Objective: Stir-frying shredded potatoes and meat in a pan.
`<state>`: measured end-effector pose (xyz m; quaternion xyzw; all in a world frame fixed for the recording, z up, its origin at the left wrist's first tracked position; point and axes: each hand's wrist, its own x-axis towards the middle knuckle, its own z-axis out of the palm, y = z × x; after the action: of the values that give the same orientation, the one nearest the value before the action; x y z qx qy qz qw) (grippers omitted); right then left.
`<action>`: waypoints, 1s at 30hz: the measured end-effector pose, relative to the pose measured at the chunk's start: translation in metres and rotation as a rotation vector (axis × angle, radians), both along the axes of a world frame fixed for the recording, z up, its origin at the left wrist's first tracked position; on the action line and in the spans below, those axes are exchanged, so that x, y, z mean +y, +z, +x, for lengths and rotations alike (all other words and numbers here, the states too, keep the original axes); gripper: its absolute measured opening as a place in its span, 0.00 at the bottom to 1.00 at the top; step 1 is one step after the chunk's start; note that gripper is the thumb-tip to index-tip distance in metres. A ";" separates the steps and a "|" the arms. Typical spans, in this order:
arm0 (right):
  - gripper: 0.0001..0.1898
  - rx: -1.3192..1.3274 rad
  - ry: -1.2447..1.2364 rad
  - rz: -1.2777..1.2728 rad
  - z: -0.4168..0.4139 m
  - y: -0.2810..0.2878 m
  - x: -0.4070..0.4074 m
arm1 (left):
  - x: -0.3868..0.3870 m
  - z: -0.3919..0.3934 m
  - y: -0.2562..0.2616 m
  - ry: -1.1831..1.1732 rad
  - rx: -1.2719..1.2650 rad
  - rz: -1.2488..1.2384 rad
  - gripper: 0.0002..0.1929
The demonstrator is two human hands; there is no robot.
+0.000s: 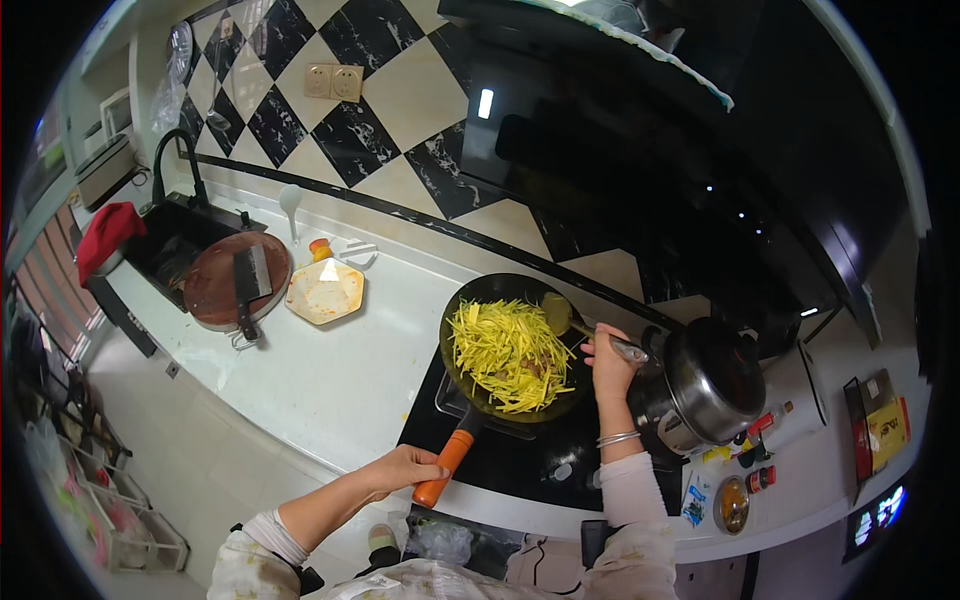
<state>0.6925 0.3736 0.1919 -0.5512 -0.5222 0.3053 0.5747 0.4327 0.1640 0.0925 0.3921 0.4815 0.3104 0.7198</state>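
My left hand (411,471) grips the orange handle (444,466) of a dark wok (461,382) on the black cooktop (517,469). Yellow-green shredded vegetable strips (506,337) are heaped in the wok, with some brownish pieces (529,369) among them, perhaps meat. In my right hand (611,364) is the metal handle of a spatula or ladle (631,350). Its head (556,313) rests at the wok's far right side, touching or close to the strips.
Right of the wok stands a steel pot (697,390) with a dark lid. Leftward on the counter (352,375) are a stained hexagonal plate (326,292) and a cleaver (253,274) on a round chopping board (210,281), which overlaps the sink (169,240). A range hood (600,150) hangs above.
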 end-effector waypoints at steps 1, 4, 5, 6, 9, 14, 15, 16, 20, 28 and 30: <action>0.10 0.043 0.014 -0.031 -0.007 -0.003 0.001 | 0.000 0.001 0.000 -0.003 -0.004 -0.001 0.16; 0.10 0.014 0.070 0.074 -0.019 -0.023 0.008 | 0.002 0.003 -0.002 -0.016 0.000 0.006 0.16; 0.10 0.027 0.099 0.086 -0.029 -0.026 0.005 | 0.001 0.002 -0.004 -0.014 0.010 0.008 0.16; 0.10 0.050 0.125 0.043 -0.038 -0.021 -0.003 | 0.000 0.001 -0.003 -0.007 0.011 0.005 0.16; 0.12 0.010 0.201 0.057 -0.041 -0.031 -0.008 | 0.000 0.000 0.001 -0.004 0.004 -0.038 0.15; 0.13 0.115 0.387 0.047 -0.030 -0.040 -0.018 | -0.001 0.002 0.008 0.025 0.013 -0.051 0.15; 0.12 0.116 0.423 0.052 -0.027 -0.038 -0.020 | -0.002 0.003 0.009 0.029 0.013 -0.052 0.15; 0.12 0.117 0.427 0.052 -0.023 -0.039 -0.019 | -0.002 0.003 0.010 0.040 0.023 -0.054 0.15; 0.12 0.100 0.605 0.012 0.000 -0.036 -0.012 | -0.003 0.005 0.011 0.067 0.039 -0.060 0.15; 0.13 -0.427 1.016 0.215 0.042 0.013 -0.002 | -0.005 0.009 0.006 0.092 0.073 -0.051 0.15; 0.12 -0.533 1.074 0.339 0.039 0.036 -0.015 | -0.007 0.008 0.006 0.101 0.089 -0.057 0.15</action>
<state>0.7312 0.3584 0.2279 -0.1700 -0.8932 0.3166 0.2702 0.4402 0.1574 0.0984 0.3601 0.5409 0.3145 0.6919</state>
